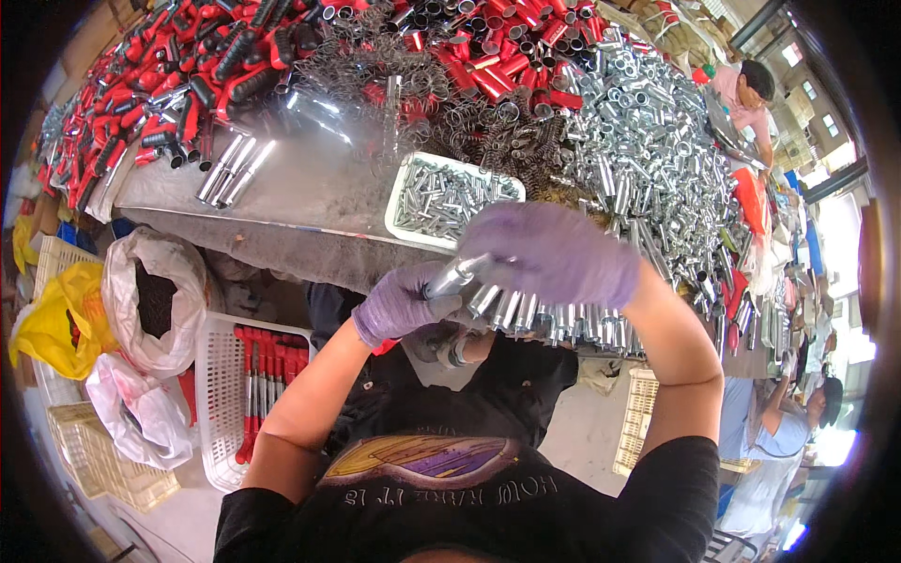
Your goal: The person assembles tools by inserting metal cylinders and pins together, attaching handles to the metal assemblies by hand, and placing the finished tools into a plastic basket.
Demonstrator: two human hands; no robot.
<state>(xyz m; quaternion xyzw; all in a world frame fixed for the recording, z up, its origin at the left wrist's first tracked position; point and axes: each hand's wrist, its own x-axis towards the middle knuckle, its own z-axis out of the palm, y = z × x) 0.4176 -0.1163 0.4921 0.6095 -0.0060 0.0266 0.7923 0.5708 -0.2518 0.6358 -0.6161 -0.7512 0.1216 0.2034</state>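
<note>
Closed around a short shiny metal tube (454,279) is my left hand (399,307), in a purple-grey glove, just off the table's near edge. My right hand (556,251), gloved alike, is by the tube's upper end. Motion smears it, so its fingers and anything in them are unclear. Beneath it, a row of similar metal tubes (526,312) lies along the table edge. A white tray (402,218) full of small metal pins (450,202) sits just beyond my hands.
Red-and-black handles (202,70), springs (366,75), red sleeves (497,75) and metal tubes (643,122) are heaped across the table. Lower left stand a white basket (214,394) of red-handled tools and open bags (178,267). Two other people (746,103) are at the right.
</note>
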